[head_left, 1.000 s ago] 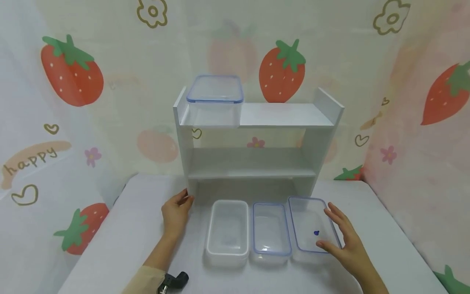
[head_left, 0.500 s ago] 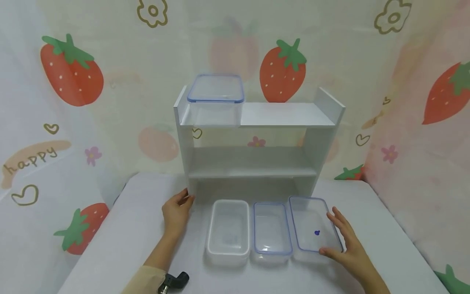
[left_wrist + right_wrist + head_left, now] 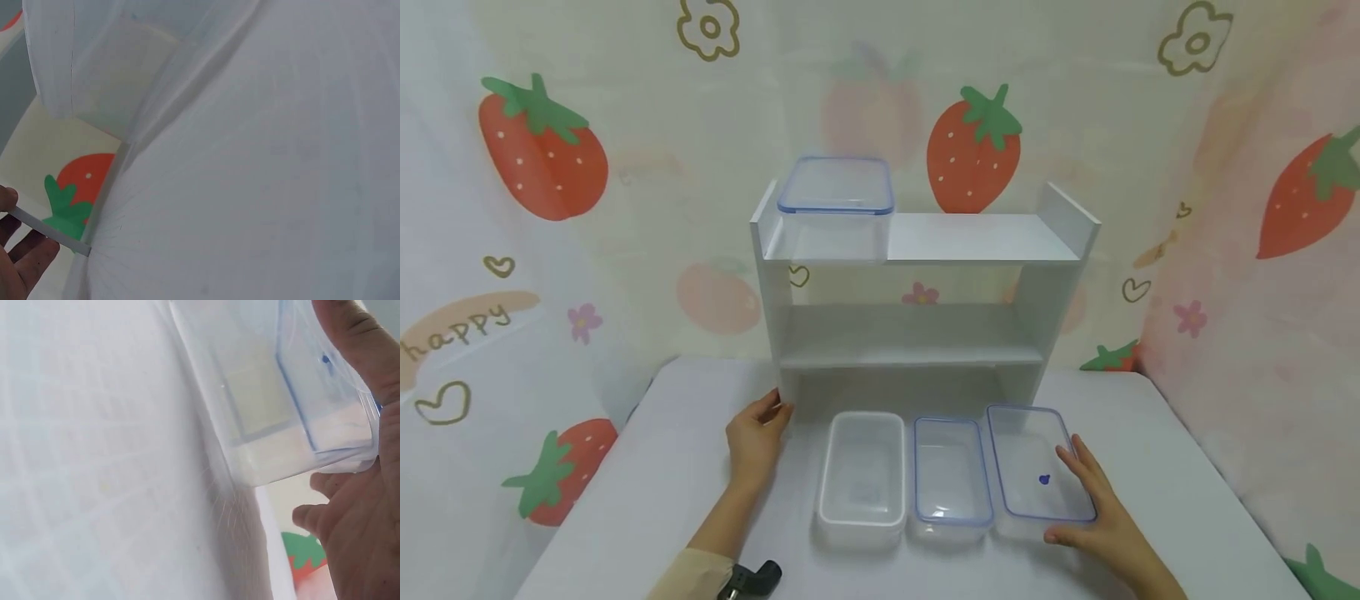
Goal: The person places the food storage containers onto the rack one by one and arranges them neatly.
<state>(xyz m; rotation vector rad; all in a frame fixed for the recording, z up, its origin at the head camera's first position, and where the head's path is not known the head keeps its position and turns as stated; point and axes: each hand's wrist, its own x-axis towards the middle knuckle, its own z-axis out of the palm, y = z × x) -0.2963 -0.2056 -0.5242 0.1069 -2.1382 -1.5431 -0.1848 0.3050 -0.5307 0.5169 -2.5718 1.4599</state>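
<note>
My left hand (image 3: 754, 443) pinches the lower front edge of the white shelf's (image 3: 910, 354) left side panel; in the left wrist view, thumb and fingers (image 3: 37, 253) lie on either side of the panel edge (image 3: 50, 234). My right hand (image 3: 1105, 521) spreads around the near right corner of a clear box (image 3: 1030, 454) with a blue-rimmed lid and a small blue mark. Its thumb is at the box's front, its fingers along the right side. In the right wrist view the box (image 3: 269, 394) stands on the table; firm contact cannot be told.
Left of that box stand a smaller blue-rimmed clear box (image 3: 953, 467) and a white-lidded box (image 3: 863, 467), side by side before the shelf. A large blue-rimmed box (image 3: 835, 208) sits on the top shelf's left. A strawberry-print curtain (image 3: 647, 183) hangs behind the white table (image 3: 692, 400).
My right hand has moved lower around the near right corner of the right-hand box, its thumb shifting from the lid's edge to the front. The left hand keeps its hold on the shelf.
</note>
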